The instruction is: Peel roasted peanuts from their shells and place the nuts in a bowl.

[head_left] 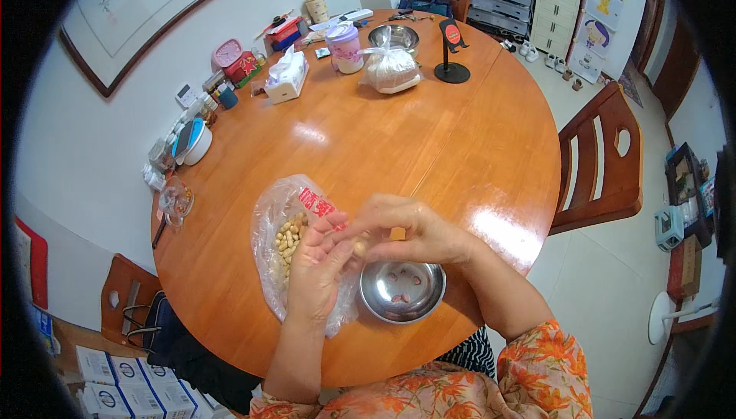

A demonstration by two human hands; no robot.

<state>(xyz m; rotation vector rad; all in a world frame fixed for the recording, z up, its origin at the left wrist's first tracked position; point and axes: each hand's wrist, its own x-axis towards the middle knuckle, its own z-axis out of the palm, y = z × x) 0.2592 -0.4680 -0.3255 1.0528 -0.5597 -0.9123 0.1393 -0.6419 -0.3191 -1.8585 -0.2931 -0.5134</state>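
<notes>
Round wooden table (475,158): peanut bag (268,266), metal bowl (383,309).

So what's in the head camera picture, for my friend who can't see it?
A person's left hand and right hand meet around what looks like a peanut, over a round wooden table. A clear bag of peanuts in shells lies by the left hand; a metal bowl holding a few reddish pieces sits nearby.

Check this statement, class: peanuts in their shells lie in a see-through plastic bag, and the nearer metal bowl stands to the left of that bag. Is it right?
Not quite: the head view shows the nearer metal bowl to the right of the see-through plastic bag, which does hold peanuts in their shells.
</notes>
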